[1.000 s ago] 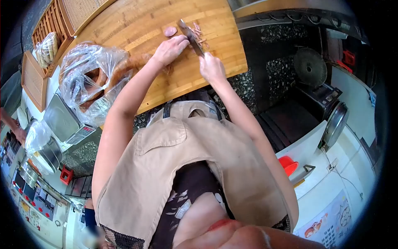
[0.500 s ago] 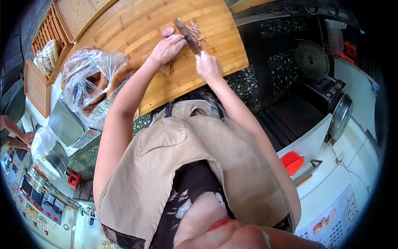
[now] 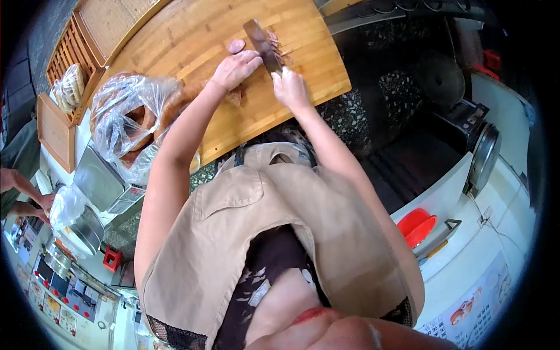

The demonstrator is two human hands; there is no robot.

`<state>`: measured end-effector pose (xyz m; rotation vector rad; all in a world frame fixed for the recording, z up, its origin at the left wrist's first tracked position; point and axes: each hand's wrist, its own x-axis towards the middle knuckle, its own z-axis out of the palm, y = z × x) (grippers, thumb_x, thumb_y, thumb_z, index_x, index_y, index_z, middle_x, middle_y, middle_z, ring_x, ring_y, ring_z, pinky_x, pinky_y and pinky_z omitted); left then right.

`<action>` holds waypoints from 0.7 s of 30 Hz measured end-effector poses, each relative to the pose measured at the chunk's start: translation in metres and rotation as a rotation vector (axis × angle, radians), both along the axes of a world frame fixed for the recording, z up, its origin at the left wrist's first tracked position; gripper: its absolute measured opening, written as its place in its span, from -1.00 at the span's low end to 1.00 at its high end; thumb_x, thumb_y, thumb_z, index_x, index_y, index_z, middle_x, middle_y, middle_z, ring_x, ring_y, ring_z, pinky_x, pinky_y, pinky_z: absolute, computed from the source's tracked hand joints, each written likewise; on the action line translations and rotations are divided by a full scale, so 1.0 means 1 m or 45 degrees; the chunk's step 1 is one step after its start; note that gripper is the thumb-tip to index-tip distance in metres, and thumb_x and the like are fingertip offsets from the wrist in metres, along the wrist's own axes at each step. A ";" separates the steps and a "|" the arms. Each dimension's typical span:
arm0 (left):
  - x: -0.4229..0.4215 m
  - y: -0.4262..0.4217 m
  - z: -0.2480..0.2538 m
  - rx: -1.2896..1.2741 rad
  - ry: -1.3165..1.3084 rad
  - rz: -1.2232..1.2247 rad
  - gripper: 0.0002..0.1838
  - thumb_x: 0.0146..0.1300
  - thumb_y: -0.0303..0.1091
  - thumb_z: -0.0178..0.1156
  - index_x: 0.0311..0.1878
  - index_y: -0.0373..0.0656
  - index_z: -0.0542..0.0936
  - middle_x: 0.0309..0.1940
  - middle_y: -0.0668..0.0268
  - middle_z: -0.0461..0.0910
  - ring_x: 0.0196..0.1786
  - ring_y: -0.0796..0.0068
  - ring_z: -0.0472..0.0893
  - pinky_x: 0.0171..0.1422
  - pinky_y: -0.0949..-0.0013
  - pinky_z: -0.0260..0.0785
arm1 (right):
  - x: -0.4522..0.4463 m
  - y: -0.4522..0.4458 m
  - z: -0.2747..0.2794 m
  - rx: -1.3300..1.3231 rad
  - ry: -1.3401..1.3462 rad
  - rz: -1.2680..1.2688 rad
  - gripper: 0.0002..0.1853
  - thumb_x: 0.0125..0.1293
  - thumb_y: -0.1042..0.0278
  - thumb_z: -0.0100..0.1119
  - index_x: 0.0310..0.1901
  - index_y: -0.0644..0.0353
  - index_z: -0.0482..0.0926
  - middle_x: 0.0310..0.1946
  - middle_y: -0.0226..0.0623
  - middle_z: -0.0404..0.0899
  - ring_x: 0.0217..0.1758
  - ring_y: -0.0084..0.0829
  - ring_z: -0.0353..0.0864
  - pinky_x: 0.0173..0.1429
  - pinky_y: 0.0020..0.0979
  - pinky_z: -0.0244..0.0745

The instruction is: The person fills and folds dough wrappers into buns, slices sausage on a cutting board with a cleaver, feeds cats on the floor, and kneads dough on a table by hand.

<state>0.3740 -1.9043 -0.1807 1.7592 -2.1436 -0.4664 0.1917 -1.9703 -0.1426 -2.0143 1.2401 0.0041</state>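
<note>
My right hand (image 3: pixel 290 89) grips the handle of a cleaver (image 3: pixel 263 48), whose broad blade points away from me over the wooden cutting board (image 3: pixel 309 70). My left hand (image 3: pixel 236 69) is closed and rests on the board, fingertips bent against the left side of the blade. Whatever lies under those fingertips is hidden. Just beyond them is a round pinkish meat slice (image 3: pixel 235 46). Thin pink meat strips (image 3: pixel 273 41) lie scattered to the right of the blade.
Left of my left arm, a clear plastic bag (image 3: pixel 131 116) holds large brown pieces. A metal scale (image 3: pixel 99 178) and woven trays (image 3: pixel 56 131) stand farther left. Another person's hands (image 3: pixel 45 205) are at the far left edge. A red basin (image 3: pixel 416 227) sits at lower right.
The cleaver's blade has turned to show more of its flat side, and my right hand has shifted slightly left. My left hand stays nearly in place. The whole view has shifted a little.
</note>
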 end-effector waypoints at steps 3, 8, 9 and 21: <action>0.004 0.000 0.005 -0.046 0.036 0.003 -0.74 0.17 -0.44 -0.02 -0.06 -0.13 0.51 0.00 0.26 0.53 0.00 0.29 0.56 0.02 0.35 0.46 | -0.002 0.000 -0.002 -0.060 -0.165 -0.040 -0.76 0.27 0.23 0.06 -0.31 0.28 0.46 -0.44 0.17 0.55 -0.29 0.15 0.56 -0.20 0.01 0.45; 0.018 0.001 0.010 -0.341 0.089 0.446 -0.78 0.13 -0.44 0.11 -0.12 -0.01 0.54 -0.08 0.26 0.53 -0.05 0.19 0.54 -0.02 0.22 0.43 | -0.022 0.019 0.021 -0.092 -0.152 -0.090 -0.77 0.29 0.25 0.03 -0.33 0.29 0.42 -0.46 0.16 0.54 -0.31 0.16 0.55 -0.23 0.02 0.43; 0.019 -0.002 0.011 -0.338 0.053 0.536 -0.77 0.08 -0.43 0.16 -0.14 -0.01 0.54 -0.11 0.25 0.53 -0.09 0.16 0.54 -0.03 0.18 0.42 | -0.025 0.020 0.022 -0.067 -0.109 -0.073 -0.77 0.29 0.25 0.03 -0.34 0.28 0.42 -0.46 0.16 0.54 -0.31 0.15 0.55 -0.23 0.02 0.43; 0.024 0.001 0.041 -0.338 0.491 1.082 -0.69 0.22 -0.35 0.17 0.00 -0.25 0.48 0.00 0.05 0.47 0.12 0.08 0.43 0.23 0.18 0.26 | -0.069 -0.006 0.027 -1.012 0.001 0.542 -0.67 0.13 0.40 0.08 -0.03 0.15 0.49 -0.52 -0.36 0.37 -0.48 -0.39 0.51 -0.38 -0.34 0.42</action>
